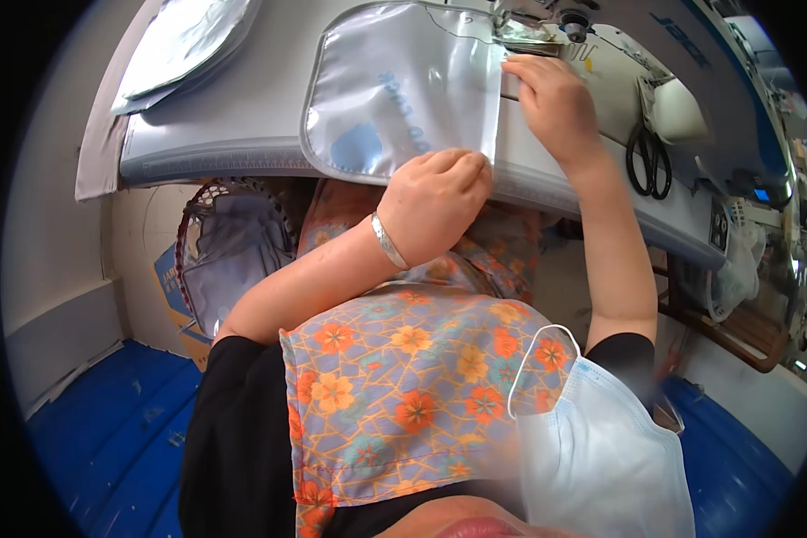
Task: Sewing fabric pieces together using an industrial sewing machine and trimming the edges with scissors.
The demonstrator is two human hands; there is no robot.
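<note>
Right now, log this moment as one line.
left hand: pinching clear plastic pouch edge | right hand: pressing pouch by sewing machine needle | scissors: idle

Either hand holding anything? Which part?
Both hands are on the clear plastic pouch: left hand pinches its lower right corner, right hand presses its right edge beside the sewing machine needle.

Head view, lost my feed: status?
Left hand pinching clear pouch at near edge. Right hand pressing it by sewing machine needle. Scissors alongside, clear of hands.
</note>
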